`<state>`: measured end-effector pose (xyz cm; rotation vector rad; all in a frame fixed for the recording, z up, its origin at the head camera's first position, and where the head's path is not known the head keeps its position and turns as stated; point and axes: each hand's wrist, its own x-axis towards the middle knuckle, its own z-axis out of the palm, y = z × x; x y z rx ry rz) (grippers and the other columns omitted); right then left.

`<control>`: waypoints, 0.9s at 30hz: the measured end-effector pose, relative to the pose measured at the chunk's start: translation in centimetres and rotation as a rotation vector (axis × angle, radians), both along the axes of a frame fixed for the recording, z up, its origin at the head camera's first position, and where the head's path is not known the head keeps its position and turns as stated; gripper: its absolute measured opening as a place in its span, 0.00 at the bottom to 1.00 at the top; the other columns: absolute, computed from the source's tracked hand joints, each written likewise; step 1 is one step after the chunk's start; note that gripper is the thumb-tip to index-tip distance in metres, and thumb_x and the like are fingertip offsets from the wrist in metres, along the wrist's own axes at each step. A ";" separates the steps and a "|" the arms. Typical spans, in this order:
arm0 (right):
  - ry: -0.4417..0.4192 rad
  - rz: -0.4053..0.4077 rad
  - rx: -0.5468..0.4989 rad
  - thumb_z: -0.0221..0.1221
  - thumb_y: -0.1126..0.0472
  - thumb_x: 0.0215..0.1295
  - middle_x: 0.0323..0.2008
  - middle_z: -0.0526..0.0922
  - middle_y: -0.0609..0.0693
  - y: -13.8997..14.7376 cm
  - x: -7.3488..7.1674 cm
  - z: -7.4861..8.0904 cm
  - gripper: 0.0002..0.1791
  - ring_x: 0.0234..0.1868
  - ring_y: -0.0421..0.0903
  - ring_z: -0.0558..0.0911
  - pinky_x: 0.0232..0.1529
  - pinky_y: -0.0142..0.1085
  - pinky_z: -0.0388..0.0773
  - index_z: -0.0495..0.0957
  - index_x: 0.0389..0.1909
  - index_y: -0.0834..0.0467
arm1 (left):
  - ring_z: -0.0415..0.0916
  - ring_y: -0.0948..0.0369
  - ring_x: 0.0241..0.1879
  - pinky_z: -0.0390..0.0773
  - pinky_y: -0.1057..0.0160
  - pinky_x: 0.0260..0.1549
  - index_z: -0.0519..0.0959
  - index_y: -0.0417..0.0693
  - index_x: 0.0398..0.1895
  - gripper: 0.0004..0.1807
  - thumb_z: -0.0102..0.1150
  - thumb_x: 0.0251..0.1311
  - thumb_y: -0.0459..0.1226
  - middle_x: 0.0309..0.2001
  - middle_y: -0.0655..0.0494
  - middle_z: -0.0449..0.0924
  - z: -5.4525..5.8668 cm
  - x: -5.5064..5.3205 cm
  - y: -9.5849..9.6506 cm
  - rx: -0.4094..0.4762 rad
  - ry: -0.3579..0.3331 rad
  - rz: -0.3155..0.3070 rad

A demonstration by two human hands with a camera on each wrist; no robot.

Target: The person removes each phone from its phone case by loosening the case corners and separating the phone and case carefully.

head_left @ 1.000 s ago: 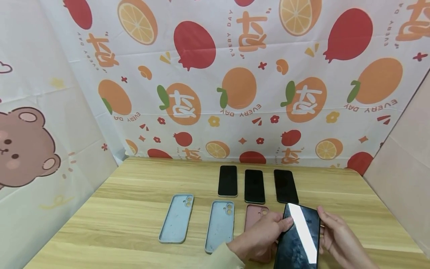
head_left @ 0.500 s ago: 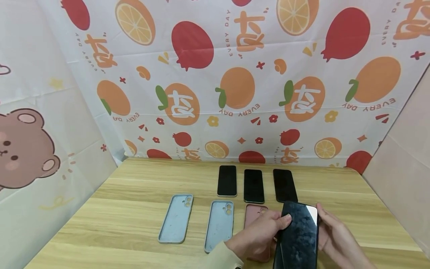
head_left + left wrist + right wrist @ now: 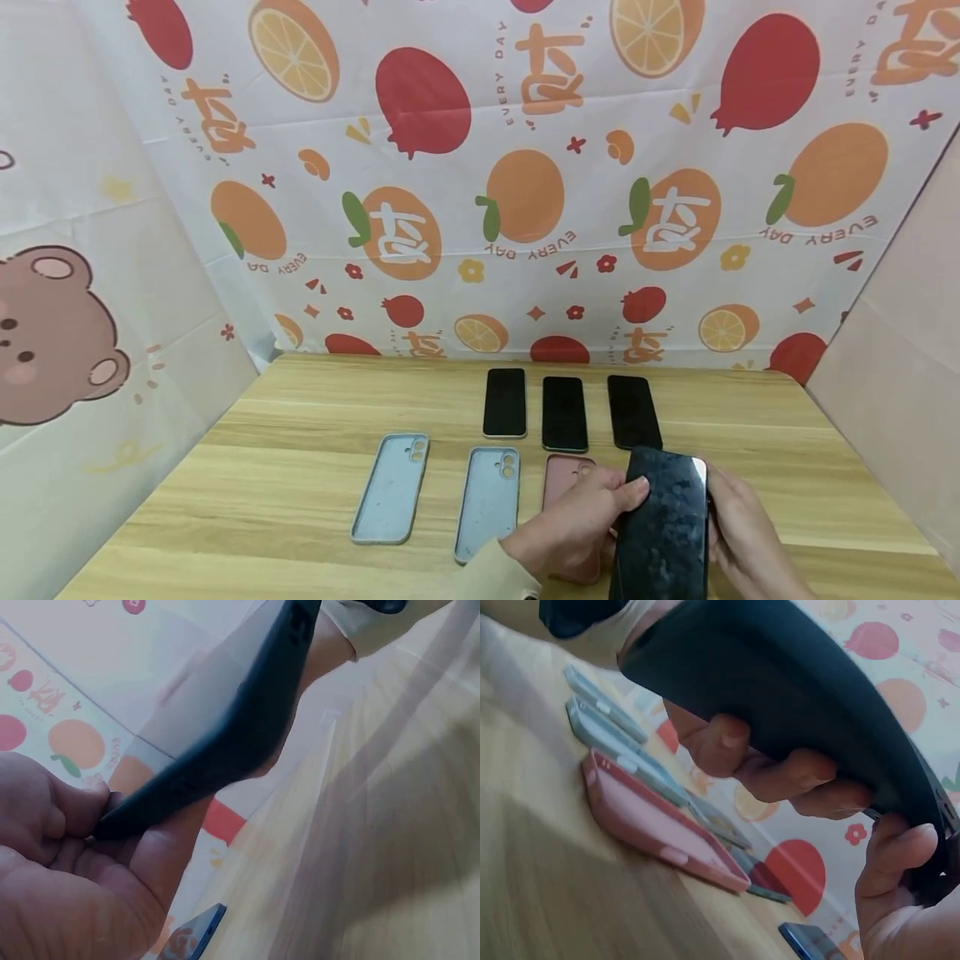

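A black-screened phone (image 3: pixel 663 525) in a dark case (image 3: pixel 780 690) is held up at the table's near right in the head view. My left hand (image 3: pixel 581 517) grips its left side, the thumb lying on the screen's edge and the fingers curled under the case back. My right hand (image 3: pixel 742 525) grips the opposite long edge near the upper corner. In the right wrist view, the phone's side shows along the case rim at the far right; whether every corner sits inside is hidden. Partly behind my left hand lies a pink phone case (image 3: pixel 652 817).
Two light-blue phone cases, a left one (image 3: pixel 392 490) and a middle one (image 3: pixel 487 504), lie on the wooden table (image 3: pixel 262 475). Behind them are three black phones: left (image 3: pixel 506 402), middle (image 3: pixel 564 414) and right (image 3: pixel 633 412). A fruit-print cloth (image 3: pixel 450 275) hangs behind the table.
The held phone has tilted, so the broad white reflection on its screen has shrunk to the upper right corner. Both hands keep their grip. The head view has shifted slightly.
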<state>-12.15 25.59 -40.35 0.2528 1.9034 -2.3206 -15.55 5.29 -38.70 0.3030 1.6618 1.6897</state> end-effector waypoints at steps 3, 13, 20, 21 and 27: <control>-0.079 -0.070 0.137 0.39 0.36 0.76 0.05 0.63 0.41 0.0 0.0 0.4 0.30 0.06 0.38 0.65 0.10 0.32 0.68 0.71 0.22 0.51 | 0.81 0.58 0.42 0.84 0.46 0.48 0.78 0.47 0.51 0.18 0.46 0.74 0.49 0.42 0.52 0.83 0.0 0.0 0.4 0.003 -0.008 -0.012; -0.102 -0.020 0.141 0.41 0.30 0.71 0.09 0.64 0.41 1.6 -0.1 0.3 0.30 0.10 0.39 0.66 0.13 0.32 0.68 0.68 0.21 0.50 | 0.84 0.61 0.35 0.78 0.58 0.57 0.83 0.51 0.47 0.10 0.59 0.68 0.43 0.34 0.54 0.88 0.7 -0.9 -0.2 -0.188 0.230 -0.123; -0.102 0.084 0.081 0.33 0.29 0.71 0.14 0.68 0.41 2.3 -0.2 -0.1 0.31 0.16 0.40 0.71 0.21 0.34 0.73 0.70 0.27 0.48 | 0.85 0.58 0.31 0.79 0.56 0.57 0.84 0.50 0.40 0.08 0.58 0.68 0.42 0.31 0.53 0.87 0.5 -0.8 -0.3 -0.168 0.217 -0.071; -0.107 0.120 0.078 0.33 0.29 0.72 0.15 0.68 0.41 2.6 0.0 -0.1 0.31 0.16 0.39 0.71 0.21 0.33 0.73 0.71 0.28 0.47 | 0.85 0.58 0.30 0.79 0.56 0.57 0.84 0.50 0.40 0.08 0.57 0.69 0.42 0.31 0.54 0.87 0.5 -0.8 -0.3 -0.158 0.206 -0.066; -0.157 0.425 -0.010 0.34 0.36 0.78 0.26 0.77 0.41 4.2 0.7 -0.8 0.30 0.26 0.37 0.77 0.34 0.29 0.80 0.79 0.36 0.50 | 0.86 0.54 0.31 0.85 0.57 0.47 0.83 0.50 0.42 0.08 0.57 0.69 0.41 0.32 0.51 0.87 0.1 -0.8 -0.1 -0.115 0.159 -0.007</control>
